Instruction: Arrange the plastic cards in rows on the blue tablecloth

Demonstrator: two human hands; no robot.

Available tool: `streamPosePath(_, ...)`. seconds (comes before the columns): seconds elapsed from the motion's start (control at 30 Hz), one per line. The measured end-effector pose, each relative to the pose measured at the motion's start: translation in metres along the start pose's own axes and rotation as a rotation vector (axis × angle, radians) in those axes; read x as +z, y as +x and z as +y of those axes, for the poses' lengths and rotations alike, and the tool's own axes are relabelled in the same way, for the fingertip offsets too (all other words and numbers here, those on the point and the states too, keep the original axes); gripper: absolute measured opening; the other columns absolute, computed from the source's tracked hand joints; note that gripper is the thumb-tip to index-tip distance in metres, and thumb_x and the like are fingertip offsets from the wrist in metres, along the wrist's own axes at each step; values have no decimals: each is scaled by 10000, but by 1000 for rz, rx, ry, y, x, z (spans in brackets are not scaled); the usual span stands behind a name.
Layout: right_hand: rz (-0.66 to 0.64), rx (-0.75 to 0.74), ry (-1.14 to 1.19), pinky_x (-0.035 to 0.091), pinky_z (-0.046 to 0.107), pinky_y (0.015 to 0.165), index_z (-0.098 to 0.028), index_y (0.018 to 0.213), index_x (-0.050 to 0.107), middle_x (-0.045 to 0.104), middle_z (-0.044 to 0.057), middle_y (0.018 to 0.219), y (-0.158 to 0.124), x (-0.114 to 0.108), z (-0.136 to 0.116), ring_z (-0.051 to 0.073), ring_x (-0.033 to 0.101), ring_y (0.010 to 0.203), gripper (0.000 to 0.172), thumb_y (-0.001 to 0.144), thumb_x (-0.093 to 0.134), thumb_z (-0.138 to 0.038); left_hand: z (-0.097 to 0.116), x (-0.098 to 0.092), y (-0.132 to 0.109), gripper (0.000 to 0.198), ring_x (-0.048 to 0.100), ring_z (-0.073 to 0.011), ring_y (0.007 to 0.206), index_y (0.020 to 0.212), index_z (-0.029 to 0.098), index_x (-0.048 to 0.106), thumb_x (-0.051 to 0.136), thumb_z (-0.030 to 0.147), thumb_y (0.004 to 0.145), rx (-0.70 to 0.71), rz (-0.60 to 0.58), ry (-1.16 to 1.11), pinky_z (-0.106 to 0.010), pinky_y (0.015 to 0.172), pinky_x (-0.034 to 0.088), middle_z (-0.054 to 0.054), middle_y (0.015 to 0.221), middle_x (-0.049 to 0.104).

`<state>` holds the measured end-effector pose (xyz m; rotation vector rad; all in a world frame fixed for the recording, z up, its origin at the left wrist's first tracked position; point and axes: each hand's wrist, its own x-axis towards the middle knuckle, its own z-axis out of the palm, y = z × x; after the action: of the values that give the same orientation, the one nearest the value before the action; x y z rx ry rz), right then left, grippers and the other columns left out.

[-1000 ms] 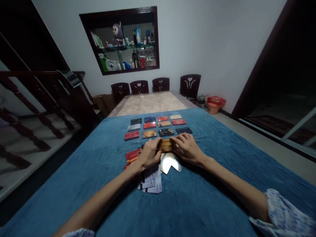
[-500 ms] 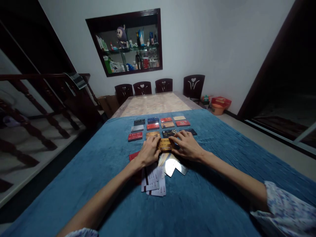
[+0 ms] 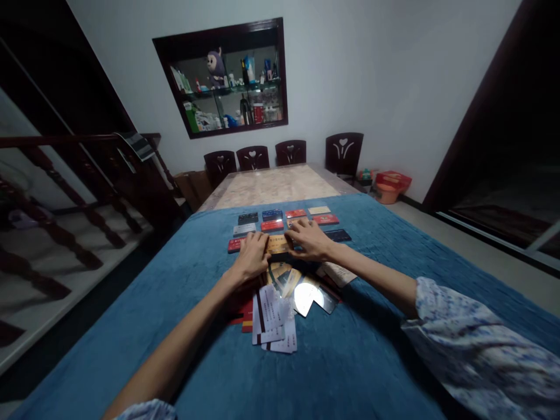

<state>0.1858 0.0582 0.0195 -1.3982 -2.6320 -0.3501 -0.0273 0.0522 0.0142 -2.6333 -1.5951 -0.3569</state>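
Note:
A gold card (image 3: 278, 245), perhaps the top one of a stack, is gripped at its two short ends. My left hand (image 3: 251, 256) closes on its left end and my right hand (image 3: 307, 239) on its right end. Around them lie small stacks of cards in rows: a red stack (image 3: 235, 245) beside my left hand, a dark stack (image 3: 338, 235) beyond my right, and a silver-grey stack (image 3: 245, 229) farther back. Nearer me, loose cards are spread in a pile: white cards with a dark stripe (image 3: 270, 312), a shiny silver card (image 3: 305, 297) and red cards (image 3: 240, 309).
A blue cloth (image 3: 184, 326) covers the near part of the table; its stone top (image 3: 266, 184) shows beyond. Dark chairs (image 3: 343, 153) stand at the far end. A wooden railing (image 3: 56, 233) runs along the left, and an orange bucket (image 3: 387, 193) sits on the floor at right.
Both hands have moved away from me and to the left with the gold card, toward the front row of stacks. More of the loose pile is uncovered.

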Motion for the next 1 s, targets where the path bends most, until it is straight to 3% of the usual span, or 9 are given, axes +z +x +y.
streamPosePath(0.17,-68,-6,24,360,471,901,-207,1105,637,586,149,1210,18,-3,0,334,426,1153,331,874,550,-427,-11,0,9,425,431,-309,1207,1256,193,529,551,184,831,-20,-31,59,-457,957,389,-121,1323,538)
streamPosePath(0.4,-148,28,21,401,533,910,-214,1153,657,607,162,1201,44,2,3,352,459,1165,369,867,574,-433,-28,4,27,450,411,-331,1237,1280,205,535,556,232,831,-45,-123,107,-492,979,368,-121,1319,547)
streamPosePath(0.57,-238,34,13,391,596,938,-229,1199,658,613,167,1242,58,1,6,371,455,1211,423,836,627,-443,-37,9,41,367,426,-343,1214,1179,196,587,559,223,814,-29,-173,114,-506,966,371,-134,1242,593)
streamPosePath(0.77,-305,46,59,363,635,960,-252,1132,694,672,131,1180,65,-2,6,372,467,1206,370,806,633,-417,-41,12,47,245,443,-347,1195,1045,186,615,559,248,815,-18,-251,128,-504,963,372,-135,1167,626)
streamPosePath(1.0,-400,77,88,400,544,971,-225,1099,718,697,127,1124,71,-3,0,367,484,1223,363,770,611,-335,-44,12,53,272,444,-344,1218,1066,187,624,561,283,820,-22,-308,145,-484,973,392,-135,1213,603)
